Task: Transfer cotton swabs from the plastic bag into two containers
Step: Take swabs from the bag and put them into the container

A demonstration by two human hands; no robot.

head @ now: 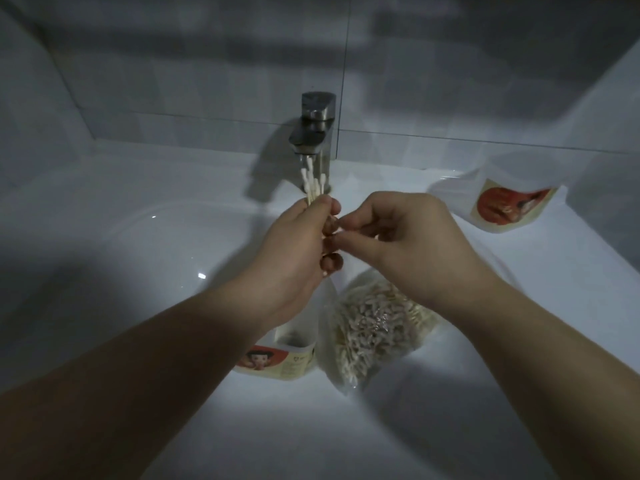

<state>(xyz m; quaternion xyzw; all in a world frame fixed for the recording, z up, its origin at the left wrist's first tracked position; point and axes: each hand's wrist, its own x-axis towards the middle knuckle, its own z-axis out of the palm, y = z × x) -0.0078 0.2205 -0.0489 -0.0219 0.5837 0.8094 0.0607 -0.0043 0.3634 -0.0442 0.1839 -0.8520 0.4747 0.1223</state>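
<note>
My left hand [304, 237] grips a small bundle of cotton swabs [311, 183], their white tips sticking up in front of the faucet. My right hand [394, 237] has curled fingers that meet the left hand's fingertips and seem to pinch at the bundle's lower end. Below both hands lies a clear plastic bag [374, 323] packed with many swabs. One container with a red and cream label [277, 355] sits just left of the bag, partly hidden under my left wrist. A second labelled container [505, 206] lies at the right rear.
A steel faucet [313, 133] stands at the back centre. The white sink basin [156, 258] dips at the left. Grey tiled wall [450, 64] rises behind the white countertop [519, 306]. The light is dim.
</note>
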